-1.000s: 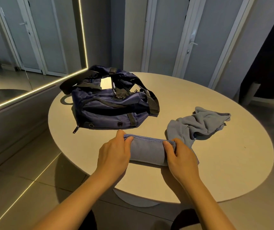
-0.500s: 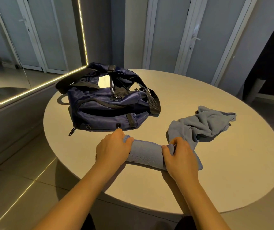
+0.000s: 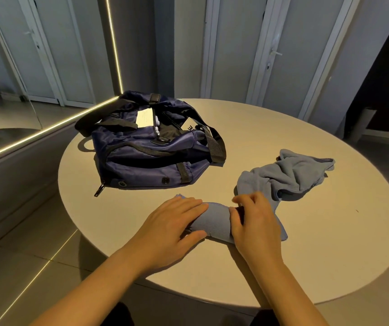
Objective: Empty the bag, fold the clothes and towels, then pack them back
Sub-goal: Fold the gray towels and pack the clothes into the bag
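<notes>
Folding the blue towel (image 3: pixel 214 223) at the table's (image 3: pixel 318 243) near edge
Left hand (image 3: pixel 172 223) lies flat on one end, right hand (image 3: pixel 255 223) curls round the other; I should square the edges before pressing the crease

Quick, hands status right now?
Left hand: open, fingers flat on the rolled towel.
Right hand: fingers curled, gripping the rolled towel.
</notes>
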The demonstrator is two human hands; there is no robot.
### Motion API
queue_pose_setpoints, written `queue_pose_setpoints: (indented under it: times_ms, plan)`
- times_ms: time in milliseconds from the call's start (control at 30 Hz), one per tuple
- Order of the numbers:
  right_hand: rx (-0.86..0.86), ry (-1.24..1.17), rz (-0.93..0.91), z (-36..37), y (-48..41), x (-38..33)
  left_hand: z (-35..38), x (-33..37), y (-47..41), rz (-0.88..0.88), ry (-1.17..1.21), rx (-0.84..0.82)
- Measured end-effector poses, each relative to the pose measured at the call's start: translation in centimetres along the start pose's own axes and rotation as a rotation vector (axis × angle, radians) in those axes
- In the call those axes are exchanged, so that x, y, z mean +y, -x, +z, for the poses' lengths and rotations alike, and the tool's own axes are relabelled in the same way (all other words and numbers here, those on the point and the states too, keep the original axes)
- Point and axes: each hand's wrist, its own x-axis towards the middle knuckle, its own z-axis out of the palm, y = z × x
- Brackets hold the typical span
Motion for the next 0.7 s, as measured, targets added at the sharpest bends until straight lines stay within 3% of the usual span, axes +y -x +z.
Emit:
queue_pose_setpoints:
  times_ms: [67, 100, 200, 333, 533, 700]
  plan:
    - [0.051, 0.026, -0.263, -0.4, 0.3, -0.2, -0.1, -0.1, -0.2, -0.03, 0.051, -0.006]
    - [-0.001, -0.044, -0.334, -0.8, 0.4, -0.3, -0.2, -0.2, -0.4, -0.043, 0.08, -0.007]
    - [-0.284, -0.166, -0.323, -2.2, 0.5, 0.3, -0.8, -0.4, -1.2, -0.08, 0.142, -0.028]
    - [-0.373, -0.056, -0.343, -2.7, 0.1, 1.8, -1.9, -0.3, -2.0, -0.093, 0.17, -0.085]
    - [-0.508, -0.304, -0.136, -4.9, -2.2, 0.3, -3.5, 0.5, -1.3, -0.105, 0.122, -0.141]
    - [-0.353, -0.684, 0.108, -7.0, -3.5, -2.9, -5.8, 0.7, 0.4, -0.161, 0.453, -0.034]
